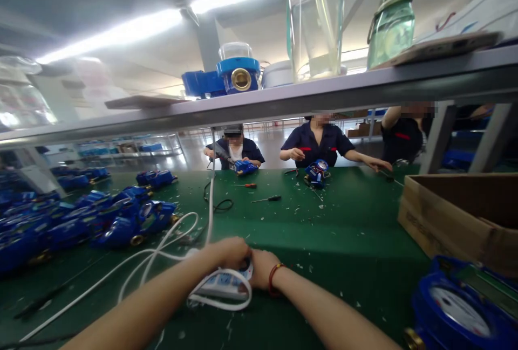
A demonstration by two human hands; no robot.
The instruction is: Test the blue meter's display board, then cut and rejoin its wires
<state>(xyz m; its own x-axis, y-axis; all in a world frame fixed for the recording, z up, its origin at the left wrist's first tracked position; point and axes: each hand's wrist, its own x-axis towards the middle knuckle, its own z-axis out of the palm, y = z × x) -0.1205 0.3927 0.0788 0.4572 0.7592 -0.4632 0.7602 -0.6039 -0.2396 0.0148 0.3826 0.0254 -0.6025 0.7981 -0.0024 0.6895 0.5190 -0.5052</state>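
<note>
Both my hands meet over a white power strip [222, 285] lying on the green table top [335, 231]. My left hand [229, 253] rests closed on the strip's top end. My right hand [261, 266], with a red cord at the wrist, presses against the strip's right side, its fingers curled and mostly hidden. A white cable [162, 250] loops from the strip across the table to the left and up a post.
Many blue water meters [121, 220] are heaped at left; another meter [461, 307] lies at lower right beside a cardboard box [457, 215]. Three people work across the table with screwdrivers [267, 198] lying near them. A shelf [283, 99] overhead holds bottles.
</note>
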